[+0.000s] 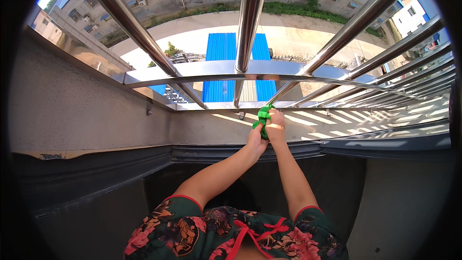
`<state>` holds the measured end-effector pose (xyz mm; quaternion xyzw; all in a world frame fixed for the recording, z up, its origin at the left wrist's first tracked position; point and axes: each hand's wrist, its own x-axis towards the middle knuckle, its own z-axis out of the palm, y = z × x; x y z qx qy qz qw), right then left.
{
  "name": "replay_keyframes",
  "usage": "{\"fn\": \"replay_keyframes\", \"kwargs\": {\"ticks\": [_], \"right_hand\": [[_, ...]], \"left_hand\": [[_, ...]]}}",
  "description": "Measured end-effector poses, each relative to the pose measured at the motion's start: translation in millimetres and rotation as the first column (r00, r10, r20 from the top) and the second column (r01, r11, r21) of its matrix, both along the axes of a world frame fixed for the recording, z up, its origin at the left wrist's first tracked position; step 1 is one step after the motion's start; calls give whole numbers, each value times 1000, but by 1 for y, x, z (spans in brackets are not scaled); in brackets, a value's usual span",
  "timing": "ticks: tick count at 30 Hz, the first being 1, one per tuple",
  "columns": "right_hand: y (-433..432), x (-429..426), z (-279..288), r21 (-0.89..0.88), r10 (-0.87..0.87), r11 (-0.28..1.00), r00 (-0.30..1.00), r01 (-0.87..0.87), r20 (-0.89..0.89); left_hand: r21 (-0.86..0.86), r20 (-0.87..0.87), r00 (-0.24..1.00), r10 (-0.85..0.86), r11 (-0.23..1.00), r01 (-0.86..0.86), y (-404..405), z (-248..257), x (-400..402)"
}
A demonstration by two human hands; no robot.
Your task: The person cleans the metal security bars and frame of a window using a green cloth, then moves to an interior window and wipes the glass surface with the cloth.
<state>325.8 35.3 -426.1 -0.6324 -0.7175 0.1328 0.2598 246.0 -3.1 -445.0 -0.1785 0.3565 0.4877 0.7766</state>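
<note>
A bright green cloth [264,113] is bunched between both my hands, low at the foot of a stainless steel window-guard bar [281,93]. My left hand [257,139] grips its lower left part, thumb upward. My right hand [276,124] closes on its right side, a little higher. The upper end of the cloth touches or nearly touches the bar where it meets the bottom rail; the exact contact is hidden by the fingers. Both arms reach forward over the dark metal window track [216,153].
More steel bars [249,21] rise from a flat steel crossbar [205,69]. A concrete sill [202,126] with bolts lies below them, and a plastered wall [90,97] stands at left. Far beneath, outside, are a blue corrugated roof [220,50] and a paved yard.
</note>
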Motion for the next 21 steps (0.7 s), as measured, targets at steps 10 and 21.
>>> {"fn": "replay_keyframes", "kwargs": {"ticks": [10,21], "right_hand": [[12,-80,-31,52,-31,999,947,15,321],[-10,-142,10,88,209,974,978,-210,20]], "left_hand": [[-53,-54,999,-3,999,0,20,-11,-62],[3,-83,964,254,967,-255,-15,6,-125]]}}
